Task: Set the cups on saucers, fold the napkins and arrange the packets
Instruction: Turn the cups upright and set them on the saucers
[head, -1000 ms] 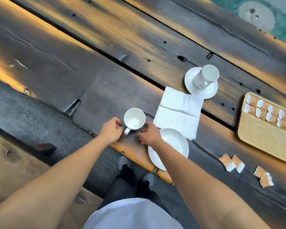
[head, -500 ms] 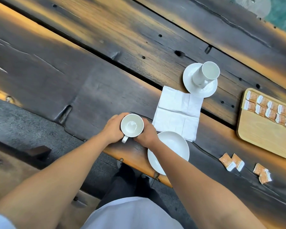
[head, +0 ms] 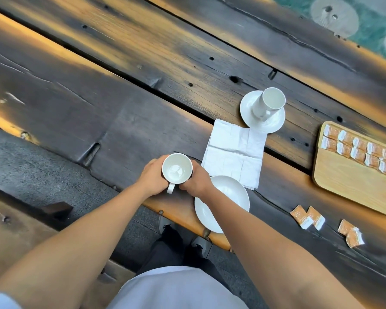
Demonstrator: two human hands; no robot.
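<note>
Both hands are wrapped around the white cup [head: 177,167] at frame center, left hand [head: 153,176] and right hand [head: 195,180] gripping opposite sides, handle pointing down-frame. The empty saucer [head: 227,197] sits just right of it on the tabletop [head: 98,108], napkin [head: 234,150] above.

No readable text anywhere. The orange-and-white packets [head: 358,150] on the wooden tray [head: 352,188] and the loose packets [head: 308,217] on the table [head: 120,97] carry faint print, too small and blurred to make out. Cups, saucers, napkin unmarked.
</note>
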